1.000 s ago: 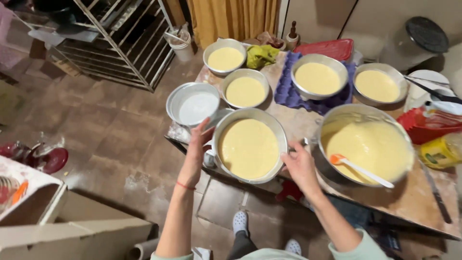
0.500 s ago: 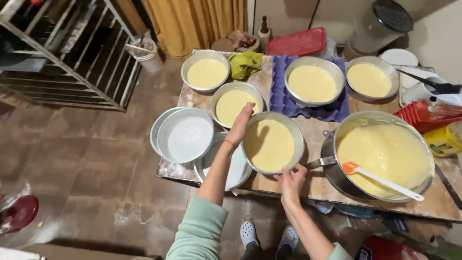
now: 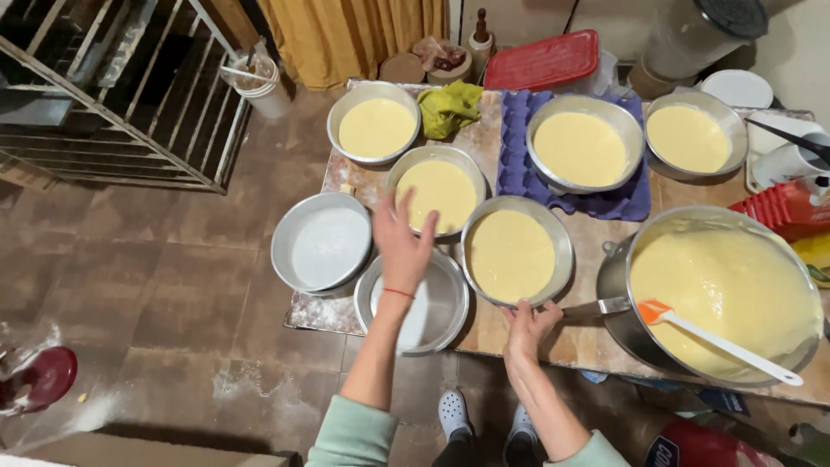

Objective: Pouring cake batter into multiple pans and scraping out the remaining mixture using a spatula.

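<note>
Since half a second ago the left hand has let go of the filled pan's far rim and lifted: it now hangs open, fingers spread, above the gap between two pans, gripping nothing. Below it lies an empty round cake pan, floured, at the front edge of the tabletop. The right hand has stayed at the near rim of the batter-filled cake pan, fingers curled up against the rim and touching it; whether that grip is pinching the rim or only resting on it cannot be told.

This filled pan sits in the middle of the front row, just beside the empty pan on its left and near the big mixing pot on its right. The pot is full of yellow batter, and a spatula with an orange blade and white handle lies in it. Behind the left hand stands another filled pan. A second empty floured pan sits at the left, partly overhanging the tabletop corner. Farther back a filled pan rests on a purple egg tray.
</note>
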